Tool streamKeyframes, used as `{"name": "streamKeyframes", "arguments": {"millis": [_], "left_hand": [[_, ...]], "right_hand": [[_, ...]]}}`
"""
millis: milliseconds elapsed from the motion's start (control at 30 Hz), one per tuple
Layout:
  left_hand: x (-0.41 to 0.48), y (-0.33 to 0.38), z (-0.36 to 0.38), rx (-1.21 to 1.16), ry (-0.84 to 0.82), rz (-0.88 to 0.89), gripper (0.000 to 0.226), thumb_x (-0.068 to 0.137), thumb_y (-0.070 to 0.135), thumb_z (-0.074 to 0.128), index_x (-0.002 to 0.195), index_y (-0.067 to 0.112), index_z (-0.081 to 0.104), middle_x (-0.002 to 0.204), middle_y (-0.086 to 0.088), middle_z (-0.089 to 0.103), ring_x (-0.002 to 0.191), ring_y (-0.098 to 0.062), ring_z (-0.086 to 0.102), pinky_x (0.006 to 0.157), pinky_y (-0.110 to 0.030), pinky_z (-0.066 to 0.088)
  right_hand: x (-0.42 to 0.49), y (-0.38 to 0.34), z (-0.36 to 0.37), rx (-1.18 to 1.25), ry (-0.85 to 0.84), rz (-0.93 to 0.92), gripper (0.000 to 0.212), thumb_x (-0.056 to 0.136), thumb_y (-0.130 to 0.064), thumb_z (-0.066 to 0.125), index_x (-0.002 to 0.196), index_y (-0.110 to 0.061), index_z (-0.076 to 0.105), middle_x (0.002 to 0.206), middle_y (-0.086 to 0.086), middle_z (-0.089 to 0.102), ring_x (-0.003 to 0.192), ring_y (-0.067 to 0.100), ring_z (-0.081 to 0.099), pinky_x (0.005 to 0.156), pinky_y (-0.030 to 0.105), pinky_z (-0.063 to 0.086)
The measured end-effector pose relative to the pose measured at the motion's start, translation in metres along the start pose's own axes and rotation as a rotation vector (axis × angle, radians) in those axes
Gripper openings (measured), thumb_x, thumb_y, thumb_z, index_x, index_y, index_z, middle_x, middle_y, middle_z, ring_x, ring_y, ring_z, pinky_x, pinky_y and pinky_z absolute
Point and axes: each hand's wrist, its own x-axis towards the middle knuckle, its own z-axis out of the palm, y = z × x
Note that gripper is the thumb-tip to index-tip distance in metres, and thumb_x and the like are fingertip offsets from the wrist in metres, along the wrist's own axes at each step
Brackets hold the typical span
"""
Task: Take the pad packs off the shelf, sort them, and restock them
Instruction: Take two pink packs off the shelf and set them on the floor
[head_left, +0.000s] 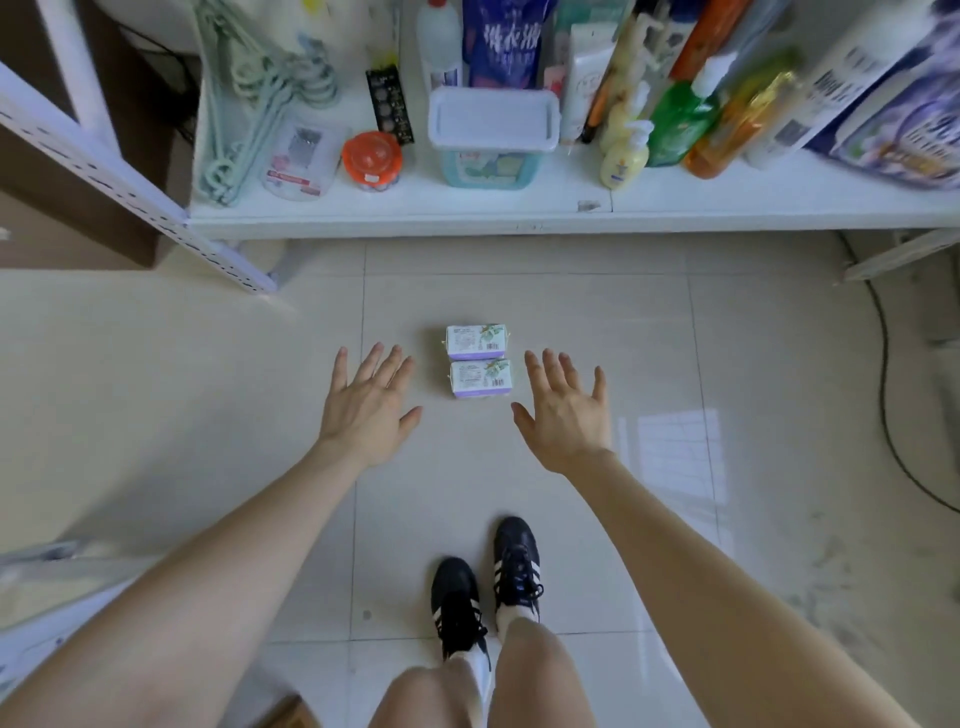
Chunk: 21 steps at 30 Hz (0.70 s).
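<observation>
While both hands hover palm-down over the floor (571, 312), the left hand (363, 410) and right hand (566, 415) hold nothing, their fingers (370, 361) straight and spread. Two pad packs lie touching, one behind the other, in the gap between the two sets of fingertips: the far pack (477, 341) and the near pack (480, 378). Each shows a white label panel, a barcode and a leaf print, with text too small to read. Open tile lies to either side of the fingers and beyond them, up to the shelf's (519, 221) front edge. On the shelf, a blue pouch (506, 41) bears large white Chinese characters, behind a lidded tub (491, 135). Bottles (680, 124) beyond the right fingers are blurred and partly cut off.
</observation>
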Motion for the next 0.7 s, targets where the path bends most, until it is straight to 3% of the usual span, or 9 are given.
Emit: {"name": "streamKeyframes", "arguments": {"millis": [233,700], "left_hand": [[-0.061,-0.014,-0.15,-0.015,0.157,-0.005,0.069,0.096,0.056,0.025,0.154,0.02,0.013,0.162,0.002,0.008,0.149,-0.017,0.0,0.116,-0.051,-0.009],[-0.156,-0.061,-0.447,0.031,0.65,-0.077,0.069,0.096,0.06,0.023,0.154,0.024,0.009,0.162,0.0,0.003,0.149,-0.019,-0.001,0.117,-0.053,-0.009]], "right_hand": [[-0.047,-0.015,-0.15,-0.003,0.183,0.021,0.066,0.097,-0.051,0.03,0.152,-0.019,0.01,0.158,0.005,0.021,0.146,0.022,0.017,0.115,0.055,0.009],[-0.114,-0.036,-0.454,0.003,0.628,-0.048,0.065,0.098,-0.052,0.027,0.152,-0.019,0.013,0.159,0.006,0.019,0.147,0.024,0.016,0.115,0.055,0.012]]}}
